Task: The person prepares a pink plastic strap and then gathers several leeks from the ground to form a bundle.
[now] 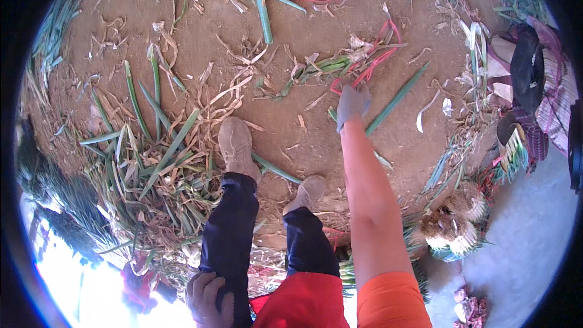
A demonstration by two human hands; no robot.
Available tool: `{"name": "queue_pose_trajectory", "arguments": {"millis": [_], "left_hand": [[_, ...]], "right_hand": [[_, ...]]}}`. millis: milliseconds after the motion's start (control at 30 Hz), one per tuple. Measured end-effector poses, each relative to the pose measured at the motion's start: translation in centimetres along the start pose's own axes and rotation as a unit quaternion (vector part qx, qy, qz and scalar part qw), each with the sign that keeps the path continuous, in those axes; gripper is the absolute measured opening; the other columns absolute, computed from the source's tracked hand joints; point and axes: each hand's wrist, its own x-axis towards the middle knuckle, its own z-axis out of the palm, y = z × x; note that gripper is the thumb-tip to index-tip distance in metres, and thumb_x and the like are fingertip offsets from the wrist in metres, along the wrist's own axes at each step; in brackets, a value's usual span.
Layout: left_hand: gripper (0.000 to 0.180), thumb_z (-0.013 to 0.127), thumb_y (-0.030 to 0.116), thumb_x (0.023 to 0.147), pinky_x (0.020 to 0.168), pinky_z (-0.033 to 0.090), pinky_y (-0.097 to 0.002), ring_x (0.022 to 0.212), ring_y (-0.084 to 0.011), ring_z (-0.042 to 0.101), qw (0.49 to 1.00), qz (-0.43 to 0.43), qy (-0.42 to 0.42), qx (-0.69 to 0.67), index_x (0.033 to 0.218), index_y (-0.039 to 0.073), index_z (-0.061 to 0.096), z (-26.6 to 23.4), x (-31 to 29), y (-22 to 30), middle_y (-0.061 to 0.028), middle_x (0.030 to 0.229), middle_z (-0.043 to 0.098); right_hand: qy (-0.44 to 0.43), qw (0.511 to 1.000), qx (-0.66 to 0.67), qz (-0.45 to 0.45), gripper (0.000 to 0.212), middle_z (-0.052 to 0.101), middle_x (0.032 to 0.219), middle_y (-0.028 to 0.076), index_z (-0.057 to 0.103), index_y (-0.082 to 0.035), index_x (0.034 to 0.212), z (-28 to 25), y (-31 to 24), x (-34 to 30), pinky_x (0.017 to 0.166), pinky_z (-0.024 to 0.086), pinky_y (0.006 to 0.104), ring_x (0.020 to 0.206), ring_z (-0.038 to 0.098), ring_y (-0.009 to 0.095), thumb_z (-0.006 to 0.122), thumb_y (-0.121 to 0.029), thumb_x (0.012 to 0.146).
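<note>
While the gloved right hand (353,104) stretches down toward the red string (371,64) on the dirt ground (303,140), just past the long green leaf (398,98), I can't tell how far its fingers are spread or if it's got anything yet. That string looks light and floppy, so I'd pinch a loop nearest the leaf. Left hand (208,296) sits loosely curled against the dark trouser leg (231,231), well back from the leaf, holding nothing.

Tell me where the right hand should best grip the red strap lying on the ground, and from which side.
Probably the red strap is best gripped at its loop nearest the gloved right hand, from above: it lies flat on the dirt ground, tangled with green stalks farther left.
</note>
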Motion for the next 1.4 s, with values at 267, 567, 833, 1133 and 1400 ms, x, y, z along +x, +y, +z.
{"name": "queue_pose_trajectory", "arguments": {"millis": [267, 567, 833, 1133, 1400], "left_hand": [[0.017, 0.059, 0.001, 0.083, 0.08, 0.048, -0.0396, 0.087, -0.034, 0.061, 0.979, -0.04, 0.026, -0.198, 0.1, 0.001, 0.06, 0.1, 4.8, 1.8, -0.0156, 0.095, 0.062], [0.027, 0.053, 0.016, 0.097, 0.088, 0.045, -0.0245, 0.096, -0.0108, 0.058, 0.733, -0.093, -0.016, -0.674, 0.116, -0.001, 0.061, 0.0, 16.3, 9.0, -0.0052, 0.104, 0.064], [0.016, 0.054, 0.013, 0.095, 0.064, 0.047, -0.0242, 0.072, -0.0092, 0.057, 0.686, -0.093, -0.013, -0.722, 0.102, 0.002, 0.063, -1.2, 15.1, 7.8, -0.002, 0.083, 0.062], [0.025, 0.041, 0.022, 0.1, 0.054, 0.039, -0.0294, 0.05, -0.0142, 0.041, 0.499, -0.028, -0.163, -0.851, 0.098, 0.002, 0.056, -4.3, 13.4, 6.6, -0.0007, 0.058, 0.044], [0.027, 0.039, 0.023, 0.101, 0.05, 0.037, -0.0277, 0.042, -0.0077, 0.035, 0.402, -0.01, -0.248, -0.881, 0.1, 0.005, 0.058, -7.8, 12.5, 8.0, 0.0064, 0.052, 0.037]], "right_hand": [[-0.054, 0.893, -0.119, -0.431, 0.022, 0.063, 0.084, 0.011, 0.061, -0.002, 0.105, -12.1, -8.5, -15.5, 0.071, 0.043, 0.0427, 0.072, 0.058, 0.031, 0.063, -0.013, 0.086], [-0.298, 0.805, -0.089, -0.505, 0.017, 0.06, 0.076, 0.011, 0.061, -0.005, 0.099, -16.3, -14.8, -27.8, 0.066, 0.043, 0.0431, 0.071, 0.057, 0.033, 0.063, -0.006, 0.082], [-0.446, 0.885, 0.077, -0.107, 0.016, 0.059, 0.081, 0.0, 0.062, -0.001, 0.101, -17.4, -15.4, -31.4, 0.064, 0.044, 0.0249, 0.073, 0.053, 0.008, 0.053, -0.013, 0.097], [-0.393, 0.906, 0.131, -0.086, 0.031, 0.064, 0.107, 0.01, 0.059, 0.003, 0.118, -17.1, -23.9, -29.6, 0.089, 0.048, 0.03, 0.098, 0.06, 0.016, 0.051, -0.019, 0.099], [-0.513, 0.83, 0.197, 0.098, 0.019, 0.066, 0.09, 0.005, 0.063, 0.002, 0.107, -15.0, -30.2, -30.7, 0.062, 0.048, 0.022, 0.076, 0.061, 0.009, 0.06, -0.01, 0.093]]}}
